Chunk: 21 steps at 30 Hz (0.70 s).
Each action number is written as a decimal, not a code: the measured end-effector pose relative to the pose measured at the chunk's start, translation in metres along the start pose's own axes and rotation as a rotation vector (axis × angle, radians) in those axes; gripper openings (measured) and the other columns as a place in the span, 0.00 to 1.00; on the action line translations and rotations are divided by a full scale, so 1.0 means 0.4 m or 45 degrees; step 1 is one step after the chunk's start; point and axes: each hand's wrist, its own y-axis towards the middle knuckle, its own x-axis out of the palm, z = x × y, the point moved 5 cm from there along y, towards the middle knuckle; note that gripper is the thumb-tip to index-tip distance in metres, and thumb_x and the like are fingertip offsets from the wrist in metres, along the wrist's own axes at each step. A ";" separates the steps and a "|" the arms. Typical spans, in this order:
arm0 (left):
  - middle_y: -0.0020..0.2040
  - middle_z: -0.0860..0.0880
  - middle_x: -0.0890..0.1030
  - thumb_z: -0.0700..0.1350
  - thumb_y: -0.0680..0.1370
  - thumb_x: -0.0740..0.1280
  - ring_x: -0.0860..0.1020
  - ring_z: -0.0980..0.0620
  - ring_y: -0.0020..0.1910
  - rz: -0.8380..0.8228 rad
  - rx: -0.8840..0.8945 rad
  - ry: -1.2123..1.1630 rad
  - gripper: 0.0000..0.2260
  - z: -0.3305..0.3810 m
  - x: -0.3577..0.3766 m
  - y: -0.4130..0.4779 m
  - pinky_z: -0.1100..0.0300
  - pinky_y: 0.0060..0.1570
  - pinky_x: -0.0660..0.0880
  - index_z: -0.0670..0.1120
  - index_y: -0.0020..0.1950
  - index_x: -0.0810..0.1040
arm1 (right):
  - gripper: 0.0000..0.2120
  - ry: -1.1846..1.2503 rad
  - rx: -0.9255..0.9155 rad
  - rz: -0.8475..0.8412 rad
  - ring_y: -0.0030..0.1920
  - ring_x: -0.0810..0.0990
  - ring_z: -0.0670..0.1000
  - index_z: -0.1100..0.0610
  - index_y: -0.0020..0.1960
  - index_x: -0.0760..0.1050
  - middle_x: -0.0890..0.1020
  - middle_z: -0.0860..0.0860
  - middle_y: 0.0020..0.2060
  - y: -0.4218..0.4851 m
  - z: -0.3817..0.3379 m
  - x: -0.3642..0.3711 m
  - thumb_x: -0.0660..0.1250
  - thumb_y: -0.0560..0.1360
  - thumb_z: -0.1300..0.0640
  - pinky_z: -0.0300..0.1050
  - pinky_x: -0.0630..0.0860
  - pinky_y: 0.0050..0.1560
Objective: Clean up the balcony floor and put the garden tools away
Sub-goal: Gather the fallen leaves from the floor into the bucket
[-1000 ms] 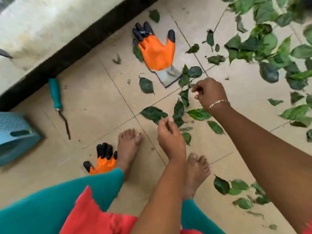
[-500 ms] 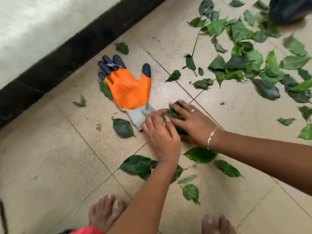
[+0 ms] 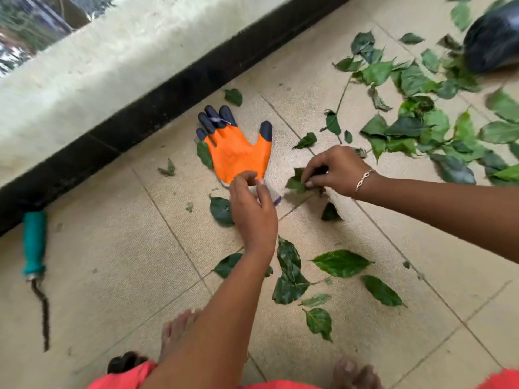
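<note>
An orange glove with black fingertips (image 3: 236, 155) lies flat on the tiled floor (image 3: 112, 276) near the wall. My left hand (image 3: 252, 211) hovers over its grey cuff with the fingers curled; whether it holds anything is hidden. Just right of the glove, my right hand (image 3: 337, 171) pinches a small bunch of green leaves (image 3: 296, 182) against the floor. Loose leaves (image 3: 341, 262) lie between my hands and my feet. A thicker spread of leaves and stems (image 3: 407, 127) covers the floor at the right. A hand tool with a teal handle (image 3: 33, 240) lies at the far left.
A black skirting (image 3: 168, 108) under a pale parapet runs diagonally behind the glove. A black bag (image 3: 494, 43) sits at the top right among leaves. Dark fingertips of a second glove (image 3: 123, 360) show beside my left foot (image 3: 177, 332).
Both hands were pressed together on a clump of leaves by the glove's cuff. Now they are apart: the right hand lifts the leaves, the left has drawn back over the cuff.
</note>
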 end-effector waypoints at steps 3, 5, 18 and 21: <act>0.43 0.49 0.77 0.56 0.81 0.57 0.77 0.55 0.40 -0.311 -0.587 -0.524 0.12 0.037 0.045 0.002 0.49 0.43 0.79 0.48 0.51 0.72 | 0.14 0.595 0.053 0.225 0.31 0.78 0.40 0.55 0.41 0.77 0.80 0.52 0.33 -0.020 -0.027 -0.017 0.71 0.66 0.73 0.33 0.76 0.35; 0.50 0.43 0.80 0.62 0.79 0.54 0.81 0.46 0.48 -0.529 -0.921 -0.884 0.22 0.067 0.094 -0.012 0.47 0.45 0.80 0.45 0.56 0.74 | 0.19 0.734 0.076 0.339 0.33 0.79 0.45 0.51 0.41 0.72 0.79 0.53 0.33 -0.039 -0.031 0.002 0.71 0.66 0.74 0.37 0.77 0.37; 0.35 0.45 0.72 0.39 0.81 0.55 0.64 0.53 0.25 -0.247 -0.744 -0.381 0.14 -0.010 0.111 0.036 0.63 0.25 0.61 0.45 0.39 0.75 | 0.35 -0.452 -0.148 -0.036 0.72 0.58 0.55 0.54 0.71 0.66 0.57 0.57 0.73 0.019 0.017 -0.013 0.71 0.68 0.43 0.52 0.60 0.70; 0.33 0.52 0.72 0.48 0.81 0.60 0.69 0.55 0.30 -0.358 -0.308 -0.065 0.11 0.008 0.100 0.034 0.58 0.34 0.65 0.45 0.43 0.75 | 0.49 -0.866 -0.074 -0.334 0.75 0.44 0.58 0.51 0.76 0.49 0.42 0.55 0.76 0.058 0.049 0.006 0.71 0.65 0.37 0.53 0.53 0.72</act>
